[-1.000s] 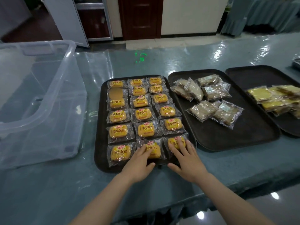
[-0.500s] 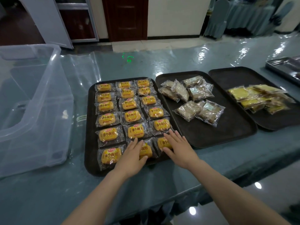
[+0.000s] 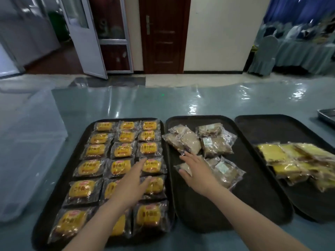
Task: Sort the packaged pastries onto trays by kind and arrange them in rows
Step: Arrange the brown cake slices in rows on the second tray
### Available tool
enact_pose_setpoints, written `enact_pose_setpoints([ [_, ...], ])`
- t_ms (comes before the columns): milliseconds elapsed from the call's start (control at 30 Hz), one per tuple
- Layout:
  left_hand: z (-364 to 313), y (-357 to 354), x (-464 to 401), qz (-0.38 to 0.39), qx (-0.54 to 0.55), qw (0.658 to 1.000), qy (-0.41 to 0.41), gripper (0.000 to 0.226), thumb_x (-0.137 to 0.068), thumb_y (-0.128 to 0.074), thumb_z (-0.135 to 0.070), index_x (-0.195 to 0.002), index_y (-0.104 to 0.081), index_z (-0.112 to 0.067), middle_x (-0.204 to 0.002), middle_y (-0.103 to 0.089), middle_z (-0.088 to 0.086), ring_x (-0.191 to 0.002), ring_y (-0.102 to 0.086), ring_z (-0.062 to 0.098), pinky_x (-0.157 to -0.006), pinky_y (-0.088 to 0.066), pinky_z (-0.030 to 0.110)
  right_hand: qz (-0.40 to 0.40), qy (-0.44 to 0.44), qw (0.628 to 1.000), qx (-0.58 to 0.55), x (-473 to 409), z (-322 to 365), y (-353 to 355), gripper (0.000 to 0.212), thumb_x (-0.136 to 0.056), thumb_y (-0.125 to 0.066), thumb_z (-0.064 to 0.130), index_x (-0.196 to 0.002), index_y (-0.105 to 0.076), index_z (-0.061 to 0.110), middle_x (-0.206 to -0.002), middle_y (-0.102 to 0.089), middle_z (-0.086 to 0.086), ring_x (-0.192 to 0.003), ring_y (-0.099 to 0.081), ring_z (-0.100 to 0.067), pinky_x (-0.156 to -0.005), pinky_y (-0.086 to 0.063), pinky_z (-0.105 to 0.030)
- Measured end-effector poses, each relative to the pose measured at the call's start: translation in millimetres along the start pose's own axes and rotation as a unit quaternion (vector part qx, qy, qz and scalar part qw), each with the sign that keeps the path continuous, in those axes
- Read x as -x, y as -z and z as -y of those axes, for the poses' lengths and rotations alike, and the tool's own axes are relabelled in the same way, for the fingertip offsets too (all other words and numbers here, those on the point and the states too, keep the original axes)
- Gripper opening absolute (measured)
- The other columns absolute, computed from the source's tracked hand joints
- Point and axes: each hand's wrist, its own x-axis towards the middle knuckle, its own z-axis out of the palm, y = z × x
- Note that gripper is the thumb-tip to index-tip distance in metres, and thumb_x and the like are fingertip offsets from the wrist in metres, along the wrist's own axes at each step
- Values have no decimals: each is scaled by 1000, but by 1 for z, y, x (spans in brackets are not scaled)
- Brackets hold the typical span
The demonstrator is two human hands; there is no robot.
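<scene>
Three dark trays lie side by side on the table. The left tray (image 3: 59, 192) holds several orange-labelled bread packets (image 3: 121, 152) in three neat rows. My left hand (image 3: 132, 183) hovers flat over the right side of those rows, fingers straight. The middle tray (image 3: 250, 196) carries a loose heap of brown pastry packets (image 3: 215, 145). My right hand (image 3: 197, 169) reaches over that tray, fingers straight, resting on one brown packet (image 3: 183, 166) at the heap's near edge. The right tray (image 3: 268, 129) bears a pile of yellow cake packets (image 3: 290, 156).
A large clear plastic tub (image 3: 27, 142) stands on the table to the left of the trays. A metal tray corner (image 3: 327, 115) shows at the far right edge. Beyond the table are a dark wooden door (image 3: 164, 35) and a covered chair (image 3: 262, 55).
Both hands left the near row of orange packets. The left hand moved farther up the left tray; the right hand crossed onto the middle tray to the brown packets. The camera tilted up.
</scene>
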Motion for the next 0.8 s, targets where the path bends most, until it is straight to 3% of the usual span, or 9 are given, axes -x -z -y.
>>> enact_pose_setpoints([
  [200,-61,-50,-53,-92,64,991,75,58,-94,-53,-30,-145,-26,-34,-147,-36,-12,-132,-37,11,-100,-34,30,-6,32,999,-9,-46,-98,70,47,-95,-53,35,-141,-43,30,-153,-31,11,-143,-19,-9,-107,-12,-22],
  [400,-95,-90,-92,-102,44,988,109,57,-93,-55,-27,-143,-30,-33,-143,-42,-13,-112,-45,-4,-95,-33,23,10,33,999,28,-91,-176,86,47,-93,-57,33,-138,-48,25,-152,-35,3,-143,-23,-15,-117,-21,-34],
  [467,-99,-100,-107,-102,26,987,122,55,-93,-56,-28,-142,-32,-34,-142,-43,-13,-118,-42,0,-96,-31,23,40,37,997,61,-103,-198,85,54,-90,-59,38,-141,-43,29,-157,-26,2,-146,-16,-20,-118,-20,-38],
  [600,-103,-122,-135,-75,11,985,153,56,-93,-54,-30,-142,-29,-36,-144,-41,-14,-128,-41,10,-95,-31,22,142,56,982,112,-119,-235,75,76,-86,-58,56,-149,-19,40,-161,7,6,-145,18,-23,-117,-1,-47],
  [667,-106,-134,-147,-67,4,985,158,60,-94,-53,-30,-145,-24,-36,-148,-34,-14,-133,-35,10,-97,-29,21,150,58,978,134,-124,-247,70,79,-84,-54,63,-149,-15,43,-160,12,7,-143,23,-22,-115,3,-48],
  [800,-111,-151,-166,-81,-137,982,105,67,-93,-52,-26,-150,-16,-30,-158,1,-10,-144,-1,9,-107,-7,21,47,77,986,141,-135,-247,65,55,-89,-38,65,-136,-44,38,-154,-28,1,-146,-6,-25,-117,-2,-47],
])
